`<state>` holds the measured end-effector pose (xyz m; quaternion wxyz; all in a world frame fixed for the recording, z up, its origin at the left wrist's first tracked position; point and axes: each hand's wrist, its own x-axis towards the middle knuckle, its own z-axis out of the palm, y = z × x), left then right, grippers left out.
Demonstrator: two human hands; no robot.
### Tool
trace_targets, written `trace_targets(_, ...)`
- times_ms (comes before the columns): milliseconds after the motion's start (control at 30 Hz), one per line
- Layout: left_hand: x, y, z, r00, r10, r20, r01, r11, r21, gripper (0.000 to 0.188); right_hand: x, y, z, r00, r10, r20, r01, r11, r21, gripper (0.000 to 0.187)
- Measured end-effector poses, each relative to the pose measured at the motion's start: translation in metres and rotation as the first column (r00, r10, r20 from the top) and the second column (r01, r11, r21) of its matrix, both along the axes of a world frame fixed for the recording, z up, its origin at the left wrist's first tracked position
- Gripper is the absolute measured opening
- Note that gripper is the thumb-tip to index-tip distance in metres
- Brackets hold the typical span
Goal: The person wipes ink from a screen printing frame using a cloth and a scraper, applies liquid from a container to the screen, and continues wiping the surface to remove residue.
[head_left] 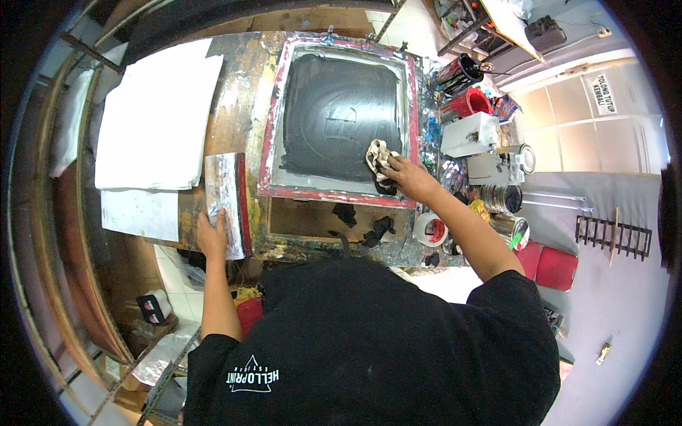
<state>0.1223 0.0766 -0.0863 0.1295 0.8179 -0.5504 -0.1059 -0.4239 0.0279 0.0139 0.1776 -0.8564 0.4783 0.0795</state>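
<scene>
My right hand [412, 179] presses a bunched, stained cloth [379, 157] onto the lower right of a screen-printing frame [267, 153]. The frame has a pinkish-red, paint-smeared border, and a dark mesh area [334, 106] inside it carries faint curved wipe marks. At the left, my left hand [212, 234] grips a squeegee [229, 181] with a pale, smeared body and a dark red strip along its right side. It lies beside the frame's lower left corner, at the table's near edge. The underside of the cloth is hidden.
A stack of white sheets [160, 117] covers the table's left. Dark cloth scraps [379, 231] and a white tub [430, 229] lie near the front edge. Along the right stand a red container [469, 104], paint cans [509, 228] and a white jerrycan-like box [467, 135]. Clamps [329, 35] sit behind the frame.
</scene>
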Motion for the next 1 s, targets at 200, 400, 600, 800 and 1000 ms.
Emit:
trace_targets(200, -0.012, -0.005, 0.016, 0.999, -0.024, 0.032, 0.025, 0.998, -0.056, 0.062, 0.004, 0.000, -0.002, 0.999, 0.036, 0.028, -0.037, 0.998, 0.057, 0.058)
trace_targets(400, -0.031, -0.007, 0.027, 0.952, 0.036, 0.303, -0.018, 0.998, -0.060, 0.057, -0.003, -0.013, -0.041, 0.976, -0.172, 0.131, 0.181, 0.981, -0.066, 0.045)
trace_targets(600, -0.106, 0.007, 0.068, 0.926, 0.149, -0.347, -0.100, 0.983, 0.155, 0.047, -0.030, -0.209, -0.076, 0.844, -0.532, 0.069, 0.529, 0.804, -0.273, 0.030)
trace_targets(800, -0.147, -0.011, 0.036, 0.276, 0.552, -0.787, -0.099, 0.831, 0.548, 0.083, -0.068, -0.285, -0.099, 0.962, -0.241, 0.124, 0.271, 0.889, -0.369, 0.035)
trace_targets(1000, -0.170, -0.034, 0.054, -0.075, 0.497, -0.865, -0.153, 0.851, 0.502, 0.087, -0.064, -0.280, -0.077, 0.963, -0.232, 0.134, 0.259, 0.934, -0.246, 0.050)
